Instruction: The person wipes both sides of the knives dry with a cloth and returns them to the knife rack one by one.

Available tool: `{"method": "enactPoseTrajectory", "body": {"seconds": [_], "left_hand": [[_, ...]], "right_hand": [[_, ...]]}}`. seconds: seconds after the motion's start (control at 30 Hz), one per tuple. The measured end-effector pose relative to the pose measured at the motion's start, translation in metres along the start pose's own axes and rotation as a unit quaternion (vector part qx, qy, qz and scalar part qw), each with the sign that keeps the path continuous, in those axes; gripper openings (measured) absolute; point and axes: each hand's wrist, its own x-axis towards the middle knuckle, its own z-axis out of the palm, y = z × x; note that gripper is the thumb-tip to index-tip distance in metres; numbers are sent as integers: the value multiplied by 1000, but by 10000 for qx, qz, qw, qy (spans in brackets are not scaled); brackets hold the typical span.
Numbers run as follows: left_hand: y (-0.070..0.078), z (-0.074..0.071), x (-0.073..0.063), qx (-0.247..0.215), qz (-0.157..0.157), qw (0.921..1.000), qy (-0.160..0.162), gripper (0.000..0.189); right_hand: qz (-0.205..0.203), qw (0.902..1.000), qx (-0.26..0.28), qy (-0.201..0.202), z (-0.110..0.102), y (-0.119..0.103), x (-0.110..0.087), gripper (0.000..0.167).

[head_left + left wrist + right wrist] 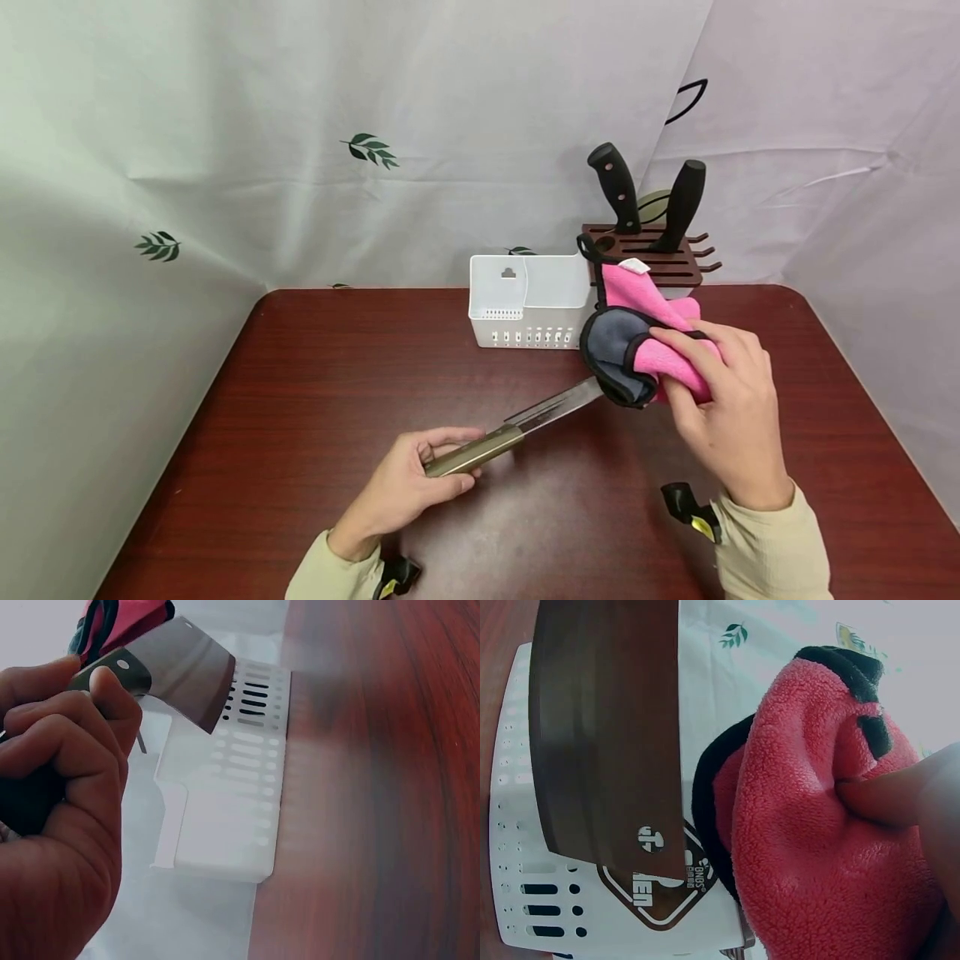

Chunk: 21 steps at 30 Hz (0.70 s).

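My left hand (408, 479) grips the dark handle (474, 451) of a cleaver, held out over the table toward the right. Its broad steel blade (611, 735) fills much of the left side of the right wrist view. In my right hand (731, 408) is a bunched cleaning cloth (678, 362), pink and fluffy on one face, grey on the other, with black edging and a hanging loop. Thumb and fingers pinch the cloth. It overlaps the blade's far end in the head view, while the right wrist view shows cloth and blade side by side.
Behind the hands stands a white perforated holder (551, 325) with a brown slotted top (652, 265) on its right part. Two black-handled knives (617, 187) stand in the slots. Hooks stick out at its right side. White leaf-print curtains (360, 217) border the brown table (337, 358).
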Motion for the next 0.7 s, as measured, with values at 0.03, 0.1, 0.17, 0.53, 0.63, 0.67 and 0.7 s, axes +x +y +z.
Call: {"method": "enactPoseTrajectory", "body": {"seconds": [0.03,0.1,0.17,0.53,0.63,0.67,0.7], "left_hand": [[0,0,0,21,28,10000,39,44],[0,0,0,105,140,9998,132,38],[-1,-1,0,231,327,9989,249,36],[-2,1,1,1014,505,9884,1009,26],[-1,1,1,1091,421,9856,1219,24],[-1,1,1,1093,416,9848,1286,24],[-1,1,1,1089,433,9841,1338,24]], "right_hand": [[-1,10000,11,19,0,0,0,31],[-5,10000,49,79,0,-1,0,31],[-13,9998,90,164,0,-2,0,31],[-149,9972,400,610,4,-11,3,29],[-208,9971,449,575,5,-12,3,29],[-238,9972,463,544,6,-13,3,29],[-277,9971,477,522,6,-13,3,29]]}}
